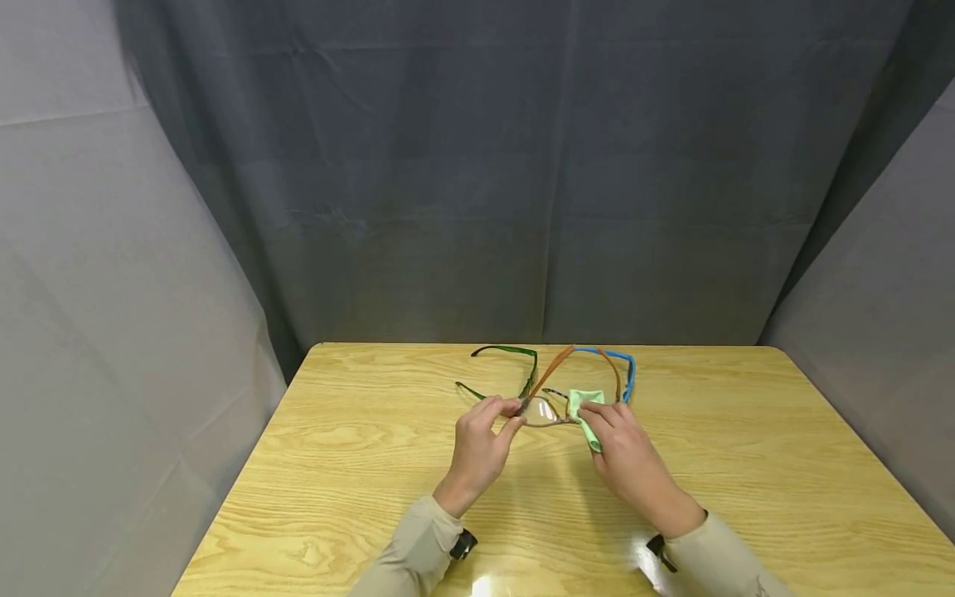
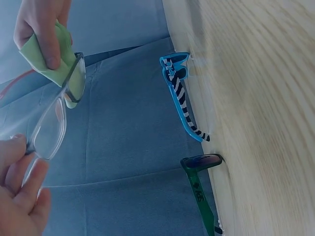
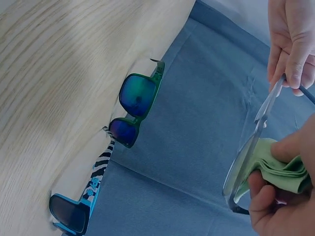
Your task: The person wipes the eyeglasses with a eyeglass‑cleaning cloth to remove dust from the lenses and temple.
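Observation:
A pair of clear-lensed eyeglasses [image 2: 50, 132] with orange temples is held up above the table between both hands. My left hand [image 1: 477, 452] pinches one end of the frame, near the hinge, with thumb and fingers. On the other side my right hand [image 1: 634, 460] holds a folded light green cloth [image 3: 276, 169] around one lens. In the right wrist view, cloth shows on both sides of the frame, with the thumb on one side and curled fingers on the other. The other lens is uncovered, between the two hands.
Green sunglasses [image 3: 138, 96] with mirrored lenses rest on the wooden table [image 1: 336, 473], temples spread. Beside them lie blue sunglasses [image 3: 71, 214] with a zebra-striped temple. A dark curtain [image 1: 418, 182] hangs behind the table, and pale cloth walls [image 1: 119, 348] flank it.

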A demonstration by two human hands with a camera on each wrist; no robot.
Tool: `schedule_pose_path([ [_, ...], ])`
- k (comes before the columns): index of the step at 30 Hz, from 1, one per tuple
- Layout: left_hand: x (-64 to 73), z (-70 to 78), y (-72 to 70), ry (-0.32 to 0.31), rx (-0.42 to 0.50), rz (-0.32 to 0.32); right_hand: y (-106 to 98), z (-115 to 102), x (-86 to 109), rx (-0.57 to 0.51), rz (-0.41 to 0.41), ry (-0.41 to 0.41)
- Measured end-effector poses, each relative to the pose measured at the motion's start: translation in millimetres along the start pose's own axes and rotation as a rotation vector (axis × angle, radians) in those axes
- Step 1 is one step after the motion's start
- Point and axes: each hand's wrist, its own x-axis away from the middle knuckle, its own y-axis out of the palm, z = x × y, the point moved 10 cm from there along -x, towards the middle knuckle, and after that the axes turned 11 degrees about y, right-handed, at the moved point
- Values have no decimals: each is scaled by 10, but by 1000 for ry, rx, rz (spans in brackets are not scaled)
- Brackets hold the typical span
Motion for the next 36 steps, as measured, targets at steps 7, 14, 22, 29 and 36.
schedule_pose_path([
  [7, -9, -14, -22, 0, 10, 22, 2, 4, 1, -34, -20, -6],
  [14, 0, -102, -27, -64, 4, 2, -47, -10, -3, -83, -20, -17],
  [22, 55, -172, -10, -112, -7, -9, -153, -34, 7, -206, 49, 9],
  [29, 67, -229, 1, -166, 44, 4, -219, -63, -14, -314, 145, 51],
  [36, 80, -191, -1, -151, 45, 17, -135, -175, 5, -217, 120, -37],
])
